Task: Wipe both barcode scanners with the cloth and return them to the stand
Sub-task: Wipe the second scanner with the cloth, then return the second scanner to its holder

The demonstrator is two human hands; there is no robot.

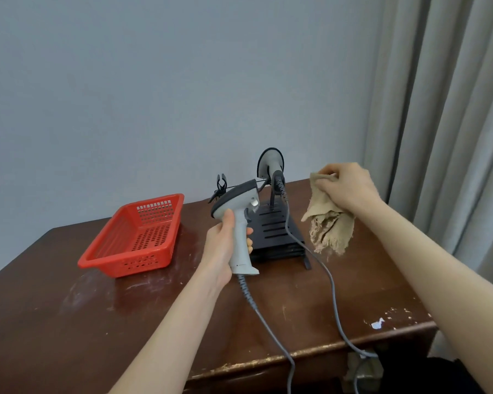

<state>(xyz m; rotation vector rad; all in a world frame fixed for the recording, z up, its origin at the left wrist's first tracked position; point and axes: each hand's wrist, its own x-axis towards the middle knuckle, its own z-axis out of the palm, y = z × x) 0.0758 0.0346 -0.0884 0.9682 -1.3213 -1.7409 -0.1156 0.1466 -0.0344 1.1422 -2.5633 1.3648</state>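
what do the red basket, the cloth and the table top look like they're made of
Red basket: likely moulded plastic, glossy, with perforated walls. Cloth: coarse beige woven fabric, frayed at its lower edge. Table: seemingly dark varnished wood, scuffed, finish chipped near the front right corner.

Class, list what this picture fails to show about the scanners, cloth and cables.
Head view:
- On the held scanner, the scan window is turned away; the handle marking is too small to read.
- Of the second scanner, the front cannot be made out.
- Both cables are cut off by the bottom edge.
- The right hand covers part of the cloth.
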